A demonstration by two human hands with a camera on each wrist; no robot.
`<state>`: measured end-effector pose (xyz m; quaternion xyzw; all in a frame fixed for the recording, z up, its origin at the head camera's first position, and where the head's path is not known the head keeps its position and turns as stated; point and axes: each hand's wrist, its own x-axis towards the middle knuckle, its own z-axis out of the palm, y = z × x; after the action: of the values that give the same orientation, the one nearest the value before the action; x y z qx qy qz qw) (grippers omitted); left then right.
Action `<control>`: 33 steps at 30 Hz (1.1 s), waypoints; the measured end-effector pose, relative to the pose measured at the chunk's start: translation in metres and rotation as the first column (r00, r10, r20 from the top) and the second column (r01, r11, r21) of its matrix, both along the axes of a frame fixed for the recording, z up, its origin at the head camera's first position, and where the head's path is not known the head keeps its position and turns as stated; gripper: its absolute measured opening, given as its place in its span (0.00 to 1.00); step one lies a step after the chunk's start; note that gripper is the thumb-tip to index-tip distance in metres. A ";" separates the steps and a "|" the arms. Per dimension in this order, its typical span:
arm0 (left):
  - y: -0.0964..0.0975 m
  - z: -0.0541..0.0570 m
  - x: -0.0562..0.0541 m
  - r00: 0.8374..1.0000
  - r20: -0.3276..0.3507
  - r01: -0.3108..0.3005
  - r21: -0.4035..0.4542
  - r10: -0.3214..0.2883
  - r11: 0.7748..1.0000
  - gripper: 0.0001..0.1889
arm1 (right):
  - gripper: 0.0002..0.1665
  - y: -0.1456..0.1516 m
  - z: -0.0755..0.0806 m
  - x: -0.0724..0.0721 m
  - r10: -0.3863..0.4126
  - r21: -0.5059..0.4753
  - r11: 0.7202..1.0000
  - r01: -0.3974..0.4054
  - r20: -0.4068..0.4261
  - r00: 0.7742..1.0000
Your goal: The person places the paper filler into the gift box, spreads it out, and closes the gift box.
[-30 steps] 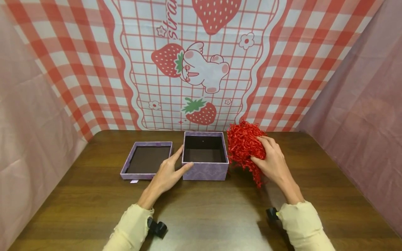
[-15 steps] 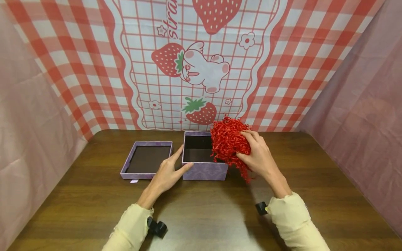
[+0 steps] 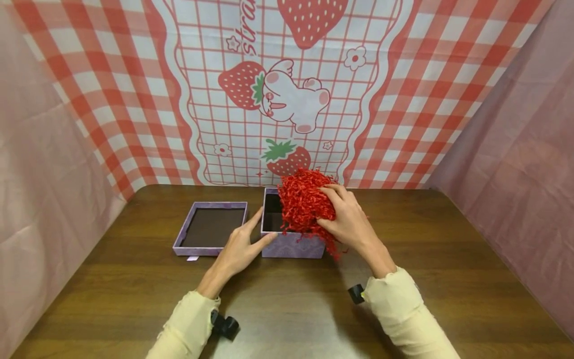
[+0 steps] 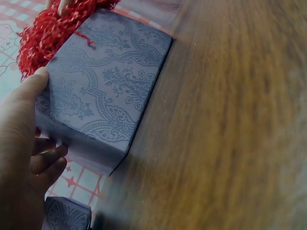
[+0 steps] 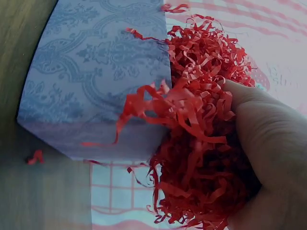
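Observation:
My right hand [image 3: 347,217] grips a bushy clump of red crinkle-cut paper shred [image 3: 305,199] over the right part of an open purple patterned box [image 3: 291,245]. Some strands dangle past the box's front right corner. In the right wrist view, the thumb presses into the red shred [image 5: 206,120], which overlaps the box wall [image 5: 96,72]. My left hand [image 3: 239,249] rests against the box's left side, with its thumb at the front rim and its fingers extended along the side. The dark box interior shows only at the left; the clump hides the rest.
The matching shallow lid [image 3: 213,227] lies inside up on the wooden table [image 3: 287,309], left of the box. A small red scrap [image 5: 36,157] lies on the table near the box. Behind stands a strawberry-print cloth [image 3: 287,89], with pink cloth at both sides.
My right hand has carried the red paper shred leftward from beside the box to above its opening. The left hand, box and lid have stayed in place.

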<state>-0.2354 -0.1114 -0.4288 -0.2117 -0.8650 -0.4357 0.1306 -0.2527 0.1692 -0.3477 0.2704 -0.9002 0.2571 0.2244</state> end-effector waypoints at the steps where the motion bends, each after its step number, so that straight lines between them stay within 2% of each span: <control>1: 0.000 0.000 0.000 1.000 -0.001 0.000 0.000 0.000 1.000 0.42 | 0.40 -0.002 0.000 -0.001 0.002 0.004 1.000 -0.002 0.003 1.000; 11: 0.001 0.000 -0.001 1.000 -0.010 0.016 0.006 -0.016 1.000 0.41 | 0.40 -0.019 -0.001 -0.010 0.026 0.055 0.998 -0.025 -0.010 1.000; 20: 0.000 0.000 -0.001 0.999 -0.051 0.016 0.004 -0.016 1.000 0.41 | 0.38 -0.031 -0.004 -0.016 0.001 0.102 0.995 -0.001 0.003 1.000; 33: 0.001 -0.003 -0.003 0.996 -0.083 0.017 0.008 -0.016 1.000 0.41 | 0.31 -0.044 -0.010 -0.019 -0.007 0.097 0.995 0.006 0.013 1.000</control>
<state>-0.2386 -0.1108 -0.4318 -0.2361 -0.8553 -0.4312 0.1636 -0.2717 0.1247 -0.3574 0.2762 -0.9140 0.2144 0.2057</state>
